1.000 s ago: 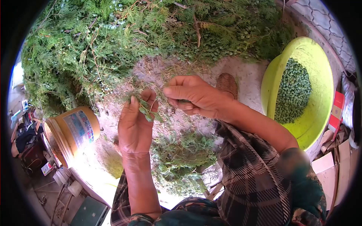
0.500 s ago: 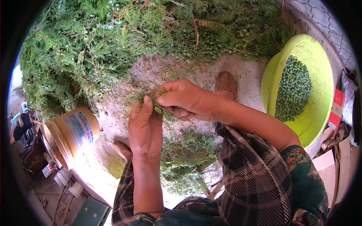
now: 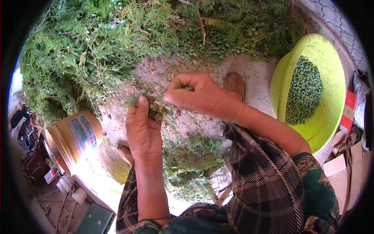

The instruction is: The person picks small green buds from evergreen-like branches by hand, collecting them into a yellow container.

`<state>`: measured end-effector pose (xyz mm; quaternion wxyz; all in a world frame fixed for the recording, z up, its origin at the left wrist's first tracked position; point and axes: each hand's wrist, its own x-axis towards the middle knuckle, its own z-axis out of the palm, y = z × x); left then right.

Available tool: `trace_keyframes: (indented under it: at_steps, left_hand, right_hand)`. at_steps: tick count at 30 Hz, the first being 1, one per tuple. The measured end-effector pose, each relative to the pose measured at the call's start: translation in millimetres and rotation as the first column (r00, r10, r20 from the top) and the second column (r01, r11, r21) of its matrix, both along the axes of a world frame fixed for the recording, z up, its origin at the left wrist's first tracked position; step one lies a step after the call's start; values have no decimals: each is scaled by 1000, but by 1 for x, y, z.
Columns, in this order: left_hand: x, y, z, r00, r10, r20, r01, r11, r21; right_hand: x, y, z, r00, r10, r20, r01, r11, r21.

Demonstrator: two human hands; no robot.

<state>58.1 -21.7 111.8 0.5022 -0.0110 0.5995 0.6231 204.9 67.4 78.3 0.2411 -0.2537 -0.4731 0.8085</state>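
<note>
My left hand (image 3: 144, 130) pinches a small conifer sprig (image 3: 156, 111) between thumb and fingers, its green tips poking out past the thumb. A little to the right, apart from the sprig, my right hand (image 3: 198, 95) is closed with thumb and forefinger together. Something small and green, looking like cones, shows inside its curled fingers. A large pile of cut conifer branches (image 3: 117, 46) spreads beyond both hands. To the right, a yellow-green basin (image 3: 327, 134) stands tilted, holding a heap of small green cones (image 3: 304, 91).
At the left lies a yellow bucket (image 3: 74, 132) with a label. More conifer cuttings (image 3: 194, 156) lie on the ground between my legs, below the hands. Cardboard (image 3: 343, 171) and a red box (image 3: 348, 111) are at the right edge. My shoe (image 3: 234, 84) is near the basin.
My right hand has pulled away from the sprig, up and to the right. My left hand has shifted slightly left with the sprig still in it.
</note>
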Motion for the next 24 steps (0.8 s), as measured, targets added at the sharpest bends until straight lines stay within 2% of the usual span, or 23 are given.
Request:
trace_keyframes:
  at_steps: [1, 2, 3, 4, 5, 7, 11, 12, 13, 14, 15, 16, 17, 18, 19, 20, 21, 22, 23, 24]
  left_hand:
    - [1, -1, 0, 999, -15, -44, 15, 1000, 5]
    - [2, -1, 0, 996, -31, -87, 32, 999, 9]
    - [4, 0, 0, 996, -31, -87, 32, 999, 8]
    - [6, 0, 1, 994, -38, -106, 39, 999, 7]
    - [8, 1, 2, 991, -44, -124, 45, 999, 6]
    - [14, 2, 5, 983, -62, -175, 63, 998, -4]
    - [14, 1, 3, 935, -108, -339, 96, 994, -53]
    - [13, 0, 2, 935, -108, -339, 95, 994, -54]
    - [12, -1, 0, 979, -77, -191, 70, 997, -44]
    - [10, -1, -1, 998, -45, -38, 44, 998, -39]
    - [8, 0, -3, 998, -45, -38, 44, 998, -40]
    - [5, 1, -4, 998, 5, 66, -1, 998, -69]
    - [2, 1, -6, 984, 60, 168, -43, 994, -100]
    - [-3, -1, -8, 984, 60, 169, -43, 994, -100]
    - [-8, -3, -9, 976, 9, 218, -12, 1000, 12]
    - [-10, -4, -10, 964, -46, 263, 13, 992, 124]
    - [-9, -4, -11, 963, -45, 264, 12, 992, 124]
    - [-6, -2, -9, 982, -21, 190, 4, 996, 89]
    - [-4, -1, -6, 994, 0, 112, -6, 998, 55]
    - [-2, 0, -5, 994, 1, 109, -7, 999, 54]
  right_hand:
    - [-3, -2, 0, 1000, 0, -1, 0, 1000, 0]
    - [-6, -4, 0, 999, -28, 28, 21, 975, 223]
    - [-7, -6, 1, 997, -62, 49, 34, 900, 435]
    - [-7, -5, 8, 987, -58, 147, -20, 876, 482]
    - [-9, -6, 8, 987, -58, 148, -20, 876, 481]
    - [-12, -7, 7, 975, -54, 216, -91, 788, 609]
    - [-15, -6, 6, 968, -20, 251, -142, 783, 606]
    - [-18, -8, -3, 990, -22, 142, -60, 837, 544]
    - [-21, -8, -2, 999, -34, 33, 15, 884, 467]
    - [-17, -7, 1, 999, -34, 33, 14, 885, 465]
    - [-8, -4, 7, 991, 121, -55, -120, 993, 17]
    - [-2, -1, 12, 955, 215, -202, -283, 864, -416]
    - [1, -2, 8, 955, 217, -202, -284, 864, -415]
    - [3, -3, 1, 951, 123, -284, -258, 822, -508]
    - [4, -3, -1, 936, 18, -352, -239, 766, -596]
    - [6, -2, -1, 937, 18, -349, -237, 767, -596]
    - [7, -2, 0, 962, 45, -270, -186, 832, -522]
    - [7, -2, 2, 980, 63, -188, -141, 888, -437]
    - [5, -4, 0, 980, 65, -189, -143, 888, -437]
    - [3, -6, -4, 991, 77, -107, -106, 948, -299]
